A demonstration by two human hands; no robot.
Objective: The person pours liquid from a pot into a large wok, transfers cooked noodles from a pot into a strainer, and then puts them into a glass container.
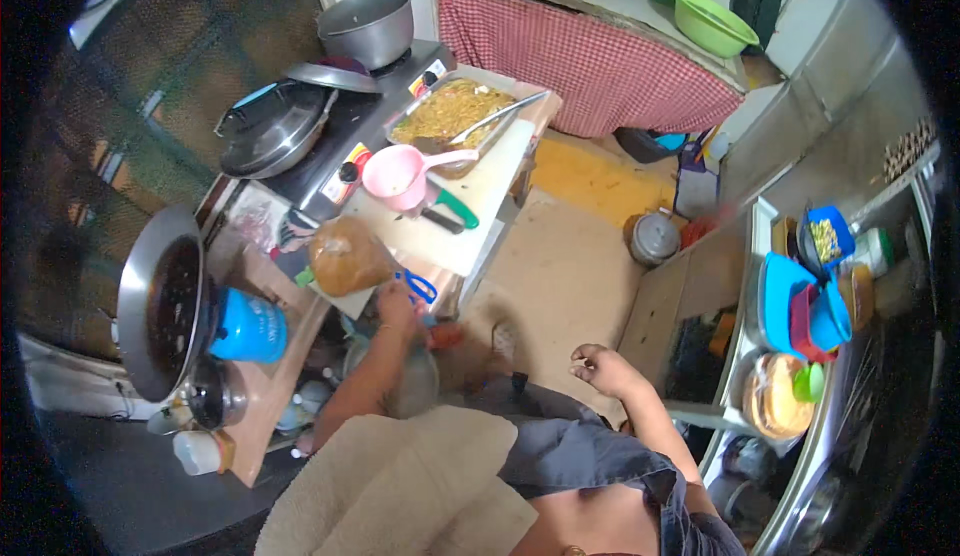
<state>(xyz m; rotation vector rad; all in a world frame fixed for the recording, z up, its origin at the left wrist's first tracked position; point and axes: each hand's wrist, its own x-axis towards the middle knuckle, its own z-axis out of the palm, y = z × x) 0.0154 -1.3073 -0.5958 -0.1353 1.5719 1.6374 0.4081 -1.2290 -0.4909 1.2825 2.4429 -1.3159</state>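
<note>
My left hand (397, 310) is at the table edge, against the tapered end of a plastic bag of brown sauce (346, 257). Blue-handled scissors (417, 286) lie right by its fingers; whether the hand grips the bag or the scissors is hard to make out. My right hand (606, 370) hangs over the floor with curled, parted fingers and nothing in it. Beyond the bag, a white cutting board (442, 245) carries a pink dipper (397, 179), a green-handled knife (456, 207) and another dark handle. A clear tray of noodles (454, 115) with a metal spoon (495, 119) sits behind.
A gas stove (349, 132) holds a lidded wok (281, 130) and a large pot (367, 27). At left stand a wok of dark liquid (169, 301) and a blue canister (251, 327). Shelves at right hold a blue basin (780, 305) and bagged round flat food (776, 398).
</note>
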